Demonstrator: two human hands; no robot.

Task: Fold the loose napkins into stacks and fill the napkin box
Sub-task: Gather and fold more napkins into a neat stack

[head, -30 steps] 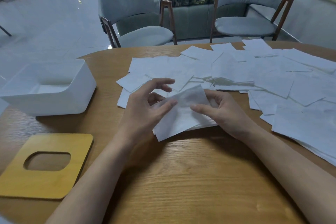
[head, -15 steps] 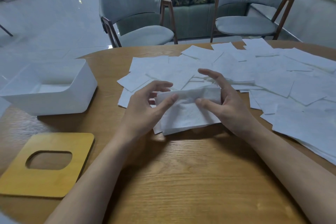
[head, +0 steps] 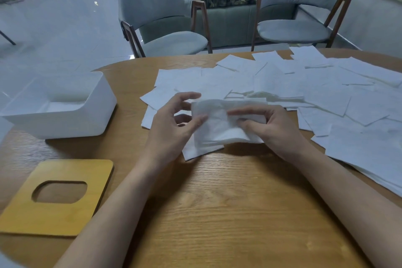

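Observation:
A small bundle of white napkins (head: 219, 128) is folded over between my hands, just above the wooden table (head: 217, 202). My left hand (head: 171, 128) pinches its left edge with thumb and fingers. My right hand (head: 267, 126) grips the right side, fingers curled over the folded top and thumb underneath. Several loose napkins (head: 282, 85) lie spread over the table's far right half. The white napkin box (head: 65, 119) stands open at the left, and I can make out nothing inside it. Its yellow wooden lid (head: 56, 215) with an oval slot lies flat near the front left.
Two grey upholstered chairs (head: 165, 17) (head: 298, 6) stand behind the table's far edge. A flat napkin (head: 200, 150) lies under the bundle. Bare wood shows between my forearms at the front of the table.
The flat napkin bundle has been folded over towards me. My right hand rose over its far edge and now curls onto the fold. My left hand kept its pinch on the left edge.

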